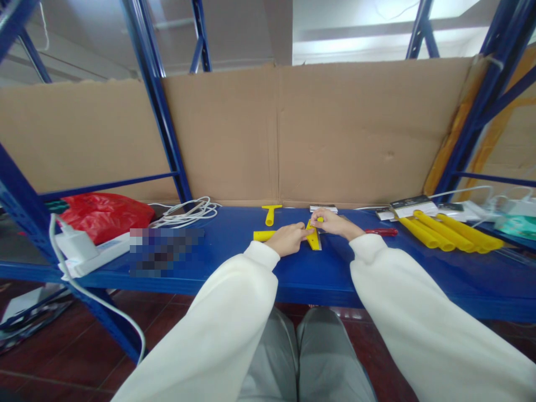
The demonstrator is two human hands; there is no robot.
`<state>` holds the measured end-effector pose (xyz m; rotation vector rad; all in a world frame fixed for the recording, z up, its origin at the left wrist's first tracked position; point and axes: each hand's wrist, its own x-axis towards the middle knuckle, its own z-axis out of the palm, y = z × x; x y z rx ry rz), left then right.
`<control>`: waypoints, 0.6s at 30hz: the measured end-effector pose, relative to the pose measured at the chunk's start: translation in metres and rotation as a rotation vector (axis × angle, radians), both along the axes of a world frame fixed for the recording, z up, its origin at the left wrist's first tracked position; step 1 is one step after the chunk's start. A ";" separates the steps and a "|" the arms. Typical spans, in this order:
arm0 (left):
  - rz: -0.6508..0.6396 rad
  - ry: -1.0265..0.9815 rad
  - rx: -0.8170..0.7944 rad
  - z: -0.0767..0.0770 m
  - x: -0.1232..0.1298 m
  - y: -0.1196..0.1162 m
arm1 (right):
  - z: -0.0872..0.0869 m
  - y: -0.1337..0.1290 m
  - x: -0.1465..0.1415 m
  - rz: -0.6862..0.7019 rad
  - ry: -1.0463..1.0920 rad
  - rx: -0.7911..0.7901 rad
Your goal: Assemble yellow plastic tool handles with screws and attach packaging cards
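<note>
A yellow scraper head (313,241) with a metal blade edge lies at the middle of the blue shelf, tilted. My left hand (288,239) reaches in from the left, its fingers closed on the scraper head's side. Over its upper end my right hand (333,222) is pinched, with a bit of yellow showing at the fingertips; what exactly it grips is hidden. Beside my left hand lies a yellow handle tube (263,236), partly covered by the hand. Farther back rests a yellow T-shaped scraper piece (270,215). A red tool handle (382,231) lies right of my right hand.
Several yellow handle tubes (454,234) lie on the right beside black-and-white packages (414,205). At left are a power strip (103,254), a red plastic bag (106,216) and a coiled white cable (192,211). A cardboard wall (343,134) and blue posts (157,100) bound the shelf.
</note>
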<state>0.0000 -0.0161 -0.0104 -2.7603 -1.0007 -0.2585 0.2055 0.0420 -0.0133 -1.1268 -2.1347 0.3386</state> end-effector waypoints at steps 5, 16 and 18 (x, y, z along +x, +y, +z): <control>0.002 -0.002 0.014 0.000 0.000 0.000 | 0.001 -0.004 -0.001 0.007 -0.067 0.051; -0.005 0.007 0.031 0.001 0.000 -0.002 | 0.001 -0.005 -0.001 0.020 0.005 -0.037; -0.006 0.011 0.038 0.001 0.000 -0.002 | -0.001 -0.007 -0.001 0.003 0.090 -0.111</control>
